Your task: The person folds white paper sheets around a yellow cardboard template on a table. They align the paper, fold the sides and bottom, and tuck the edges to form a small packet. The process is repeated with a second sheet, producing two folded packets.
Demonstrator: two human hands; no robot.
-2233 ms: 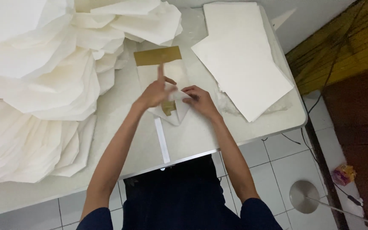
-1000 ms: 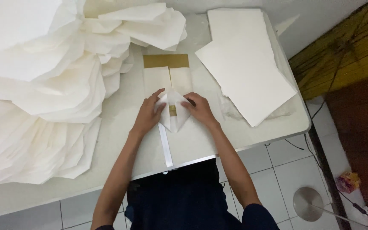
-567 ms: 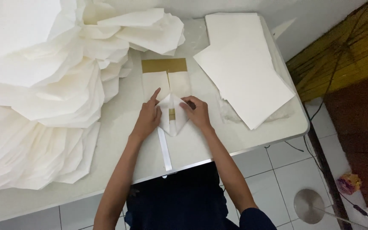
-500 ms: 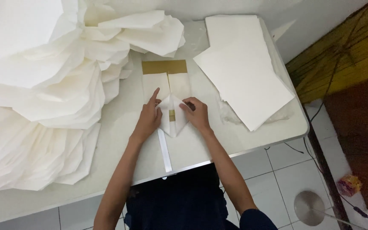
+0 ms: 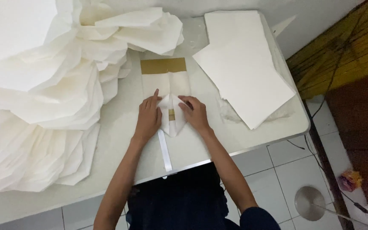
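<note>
A white paper bag with a brown band at its far end lies flat on the white table. Its near end is folded into a point. My left hand presses flat on the left flap of that fold. My right hand presses the right flap, fingers pointing inward. A small brown patch shows between the two flaps. A narrow white strip runs from the fold to the table's near edge.
A big heap of folded white paper pieces fills the table's left side. A stack of flat white sheets lies at the right. White floor tiles, a round metal base and cables are below right.
Both hands slid a little along the folded flaps and now press them flat; the view shifted slightly. The bag stays in place.
</note>
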